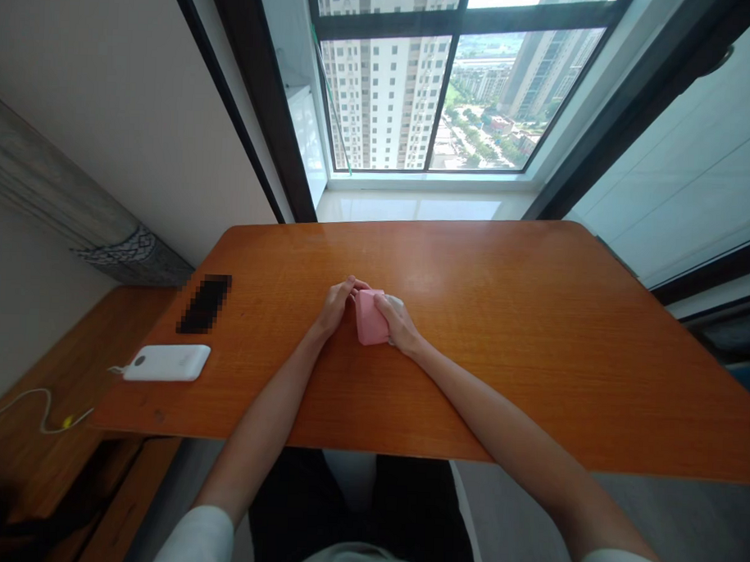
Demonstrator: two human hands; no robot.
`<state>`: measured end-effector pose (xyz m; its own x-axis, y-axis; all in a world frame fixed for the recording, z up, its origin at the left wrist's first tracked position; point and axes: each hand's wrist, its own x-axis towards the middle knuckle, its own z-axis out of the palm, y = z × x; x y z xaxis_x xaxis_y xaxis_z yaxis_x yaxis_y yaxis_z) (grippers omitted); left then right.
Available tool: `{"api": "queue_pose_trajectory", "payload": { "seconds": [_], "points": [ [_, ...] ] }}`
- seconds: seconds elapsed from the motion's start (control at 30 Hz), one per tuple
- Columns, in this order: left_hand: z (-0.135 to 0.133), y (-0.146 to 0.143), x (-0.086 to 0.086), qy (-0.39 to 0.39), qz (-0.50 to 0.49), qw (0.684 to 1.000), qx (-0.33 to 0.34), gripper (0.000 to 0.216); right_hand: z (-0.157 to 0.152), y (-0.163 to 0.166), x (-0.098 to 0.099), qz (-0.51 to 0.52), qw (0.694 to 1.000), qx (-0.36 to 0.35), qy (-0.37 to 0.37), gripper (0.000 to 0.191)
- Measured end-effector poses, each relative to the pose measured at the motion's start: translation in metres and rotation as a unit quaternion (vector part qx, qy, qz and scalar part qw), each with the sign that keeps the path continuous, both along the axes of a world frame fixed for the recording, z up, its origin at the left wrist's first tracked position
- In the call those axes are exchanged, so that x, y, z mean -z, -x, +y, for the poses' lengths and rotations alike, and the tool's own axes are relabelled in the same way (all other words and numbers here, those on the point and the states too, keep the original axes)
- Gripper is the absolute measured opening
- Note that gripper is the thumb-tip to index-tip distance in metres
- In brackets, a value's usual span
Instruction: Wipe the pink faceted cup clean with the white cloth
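A small pink object (367, 320), soft-edged and roughly rectangular, rests on the orange wooden table (533, 336) near its middle. My left hand (336, 304) touches its left and far edge with the fingertips. Over its right side lies my right hand (397, 319), fingers curled on top. A bit of white shows behind the pink object under my right fingers; what it is cannot be told.
A white power bank (168, 362) with a cable lies at the table's left front corner. A dark blurred rectangle (204, 304) lies behind it. A lower wooden surface (51, 401) is to the left. A large window (431, 86) stands beyond the table's far edge.
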<state>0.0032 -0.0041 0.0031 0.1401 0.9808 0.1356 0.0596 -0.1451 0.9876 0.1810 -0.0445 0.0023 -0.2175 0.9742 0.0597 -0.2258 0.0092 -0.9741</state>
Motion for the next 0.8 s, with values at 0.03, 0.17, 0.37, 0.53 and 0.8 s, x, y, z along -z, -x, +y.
{"api": "queue_pose_trajectory", "payload": {
  "seconds": [0.03, 0.17, 0.37, 0.53, 0.8],
  "points": [
    [0.0, 0.0, 0.0, -0.002, 0.004, 1.0, 0.001, 0.071, 0.0, 0.0, -0.001, -0.001, 1.0, 0.0, 0.0, 0.061],
    [-0.001, -0.002, -0.001, -0.02, 0.023, 1.0, 0.008, 0.073, -0.002, -0.001, -0.003, -0.014, 1.0, -0.002, -0.007, 0.059],
    [0.0, -0.002, 0.001, -0.036, 0.032, 0.999, 0.013, 0.073, -0.004, -0.001, -0.008, -0.03, 0.999, 0.006, -0.013, 0.062],
    [-0.007, -0.004, 0.002, -0.101, 0.057, 0.992, 0.041, 0.066, -0.002, -0.003, -0.008, -0.033, 0.999, 0.025, 0.023, 0.066],
    [-0.015, 0.001, 0.006, -0.363, 0.206, 0.898, 0.141, 0.103, 0.014, -0.001, -0.001, 0.078, 0.991, 0.08, 0.073, 0.06]
  ]
}}
